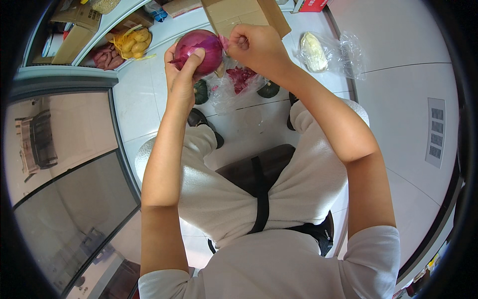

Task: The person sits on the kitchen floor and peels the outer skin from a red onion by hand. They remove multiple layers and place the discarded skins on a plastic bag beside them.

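Observation:
A large red onion [203, 56] rests in my left hand [183, 73], the thumb pressed on its near side and a dry tip sticking out at the left. My right hand [257, 46] pinches a thin strip of purple onion skin [223, 42] at the onion's right side; the strip appears joined to the bulb. Below the hands, dark red onion peelings [242, 77] lie on a clear plastic bag [224, 101] on the floor. Dark green squashes [269, 90] flank the bag, partly covered. A pale object, partly hidden, shows just under the onion.
An open cardboard box [239, 13] stands ahead. To the right, a napa cabbage [313, 52] lies in clear plastic beside a white cabinet [399, 112]. Low shelves hold a yellow net bag of potatoes [135, 42] and sweet potatoes [107, 56]. A glass-fronted cabinet [71, 138] stands left.

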{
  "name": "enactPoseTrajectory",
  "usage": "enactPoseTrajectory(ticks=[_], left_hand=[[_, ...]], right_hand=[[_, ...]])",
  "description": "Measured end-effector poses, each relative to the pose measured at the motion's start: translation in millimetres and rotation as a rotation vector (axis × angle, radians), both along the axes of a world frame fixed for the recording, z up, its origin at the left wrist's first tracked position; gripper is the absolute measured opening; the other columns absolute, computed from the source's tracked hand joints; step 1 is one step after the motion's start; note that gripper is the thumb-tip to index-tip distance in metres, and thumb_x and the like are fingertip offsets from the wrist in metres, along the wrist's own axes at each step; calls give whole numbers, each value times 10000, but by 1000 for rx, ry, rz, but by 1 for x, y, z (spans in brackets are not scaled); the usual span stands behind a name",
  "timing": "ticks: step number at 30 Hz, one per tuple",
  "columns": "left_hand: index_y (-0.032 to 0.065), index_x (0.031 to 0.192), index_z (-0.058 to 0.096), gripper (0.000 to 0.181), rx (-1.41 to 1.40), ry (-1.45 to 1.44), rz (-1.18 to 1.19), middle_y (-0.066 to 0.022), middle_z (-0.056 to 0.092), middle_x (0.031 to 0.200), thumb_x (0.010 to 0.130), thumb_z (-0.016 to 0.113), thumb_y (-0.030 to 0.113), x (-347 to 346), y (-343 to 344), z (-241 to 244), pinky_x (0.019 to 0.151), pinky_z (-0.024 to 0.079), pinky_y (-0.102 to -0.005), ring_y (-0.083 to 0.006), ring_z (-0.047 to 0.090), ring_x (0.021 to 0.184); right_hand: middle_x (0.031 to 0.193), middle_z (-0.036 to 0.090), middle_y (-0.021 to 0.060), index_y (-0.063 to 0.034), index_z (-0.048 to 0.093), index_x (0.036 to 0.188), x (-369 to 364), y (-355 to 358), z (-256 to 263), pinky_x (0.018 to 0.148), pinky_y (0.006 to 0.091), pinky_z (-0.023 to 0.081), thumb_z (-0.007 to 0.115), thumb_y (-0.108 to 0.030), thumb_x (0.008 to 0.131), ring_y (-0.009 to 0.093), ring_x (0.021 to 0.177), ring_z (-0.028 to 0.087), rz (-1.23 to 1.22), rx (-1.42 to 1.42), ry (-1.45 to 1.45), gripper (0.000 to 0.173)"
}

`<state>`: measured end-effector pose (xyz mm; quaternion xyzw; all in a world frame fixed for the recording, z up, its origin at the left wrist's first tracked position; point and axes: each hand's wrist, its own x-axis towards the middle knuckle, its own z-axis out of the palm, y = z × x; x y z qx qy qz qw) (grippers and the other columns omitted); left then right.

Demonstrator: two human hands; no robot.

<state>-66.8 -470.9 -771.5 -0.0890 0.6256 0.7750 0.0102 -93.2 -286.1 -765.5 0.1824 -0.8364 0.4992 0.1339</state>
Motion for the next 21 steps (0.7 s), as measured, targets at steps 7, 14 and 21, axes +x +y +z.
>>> enactPoseTrajectory(ticks=[7,14,21], left_hand=[[61,1275,426,589,93,-11,-68,-138,552,1171,820,658,356,0,-3,2,751,581,-397,-271,618,1008],[57,1261,458,597,286,-101,-124,-136,577,1163,809,651,396,-2,-7,3,746,563,-391,-260,620,1017],[64,1311,416,663,379,-132,-111,-195,539,1239,801,658,411,-3,-18,-2,744,565,-394,-373,594,1073]], right_hand=[[620,609,39,-4,621,766,-6,8,-2,557,252,468,641,-110,777,97,568,571,27,40,-98,108],[645,638,115,-49,639,702,-17,12,-10,598,375,489,648,-202,705,284,619,624,11,63,-125,153],[591,586,57,-4,605,712,-24,11,-23,535,288,451,641,-127,733,145,535,557,14,140,-113,130]])
